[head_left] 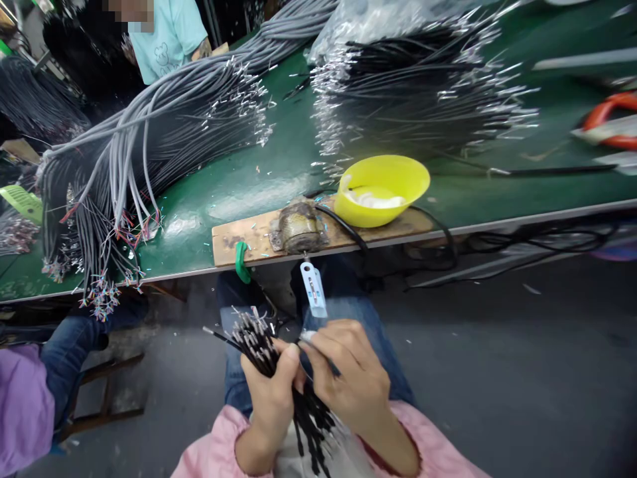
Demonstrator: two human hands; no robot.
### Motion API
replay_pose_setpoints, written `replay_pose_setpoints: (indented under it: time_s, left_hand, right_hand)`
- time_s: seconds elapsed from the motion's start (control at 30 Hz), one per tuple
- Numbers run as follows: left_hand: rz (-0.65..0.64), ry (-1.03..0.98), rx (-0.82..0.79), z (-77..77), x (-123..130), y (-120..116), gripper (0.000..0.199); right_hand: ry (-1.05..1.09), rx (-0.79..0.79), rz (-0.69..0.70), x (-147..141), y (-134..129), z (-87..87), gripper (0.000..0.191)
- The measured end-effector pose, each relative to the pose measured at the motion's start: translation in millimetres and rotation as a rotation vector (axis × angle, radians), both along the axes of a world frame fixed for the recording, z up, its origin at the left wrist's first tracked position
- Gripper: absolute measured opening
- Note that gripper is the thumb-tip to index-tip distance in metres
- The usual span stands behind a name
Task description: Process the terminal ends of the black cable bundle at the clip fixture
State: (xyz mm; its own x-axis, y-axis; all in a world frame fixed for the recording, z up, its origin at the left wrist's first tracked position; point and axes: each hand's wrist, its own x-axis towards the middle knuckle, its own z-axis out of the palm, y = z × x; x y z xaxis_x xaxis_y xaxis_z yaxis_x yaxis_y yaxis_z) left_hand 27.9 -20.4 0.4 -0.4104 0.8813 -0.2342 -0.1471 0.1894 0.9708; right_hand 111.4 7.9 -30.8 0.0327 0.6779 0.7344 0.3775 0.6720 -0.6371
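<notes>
The left hand point(271, 392) grasps a bundle of black cables point(259, 348); the right hand point(346, 375) pinches beside it.

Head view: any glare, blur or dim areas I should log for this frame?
Head view: whitish glare on the green tabletop, left of the wooden board; the black wire pile hazy and smeared mid-length; the orange handle soft at the right edge; the floor dim; the wire bundle in the left hand comparatively clear.
</notes>
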Motion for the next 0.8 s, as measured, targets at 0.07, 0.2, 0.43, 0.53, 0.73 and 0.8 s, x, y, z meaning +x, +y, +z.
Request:
replay_pose_setpoints:
  time_s: [0.07,0.2,0.43,0.53,0.73,0.8]
  left_hand:
    - [0.037,-0.013,-0.009,-1.3,-4,2,0.040]
    - [0.088,-0.075,-0.024,-6.5,-11,3,0.034]
    - [-0.122,-0.122,-0.067,-15.8,-15,-4,0.041]
    - [-0.146,-0.106,-0.052,-14.6,-13,-2,0.040]
    - [-0.066,0.005,0.055,-6.6,-12,-1,0.021]
    - [-0.052,0.046,0.079,-3.5,-12,0,0.016]
  right_hand:
    - [-0.035,0.051,0.105,4,0,0.4,0.020]
    - [0.175,-0.081,0.250,6,-5,4.4,0.016]
    - [0.417,-0.634,0.356,11,4,7.0,0.021]
    - [0.689,-0.852,0.591,12,5,6.2,0.035]
    - [0.818,-1.108,0.553,17,27,5.5,0.042]
    - [0.714,-0.983,0.373,20,42,11.8,0.044]
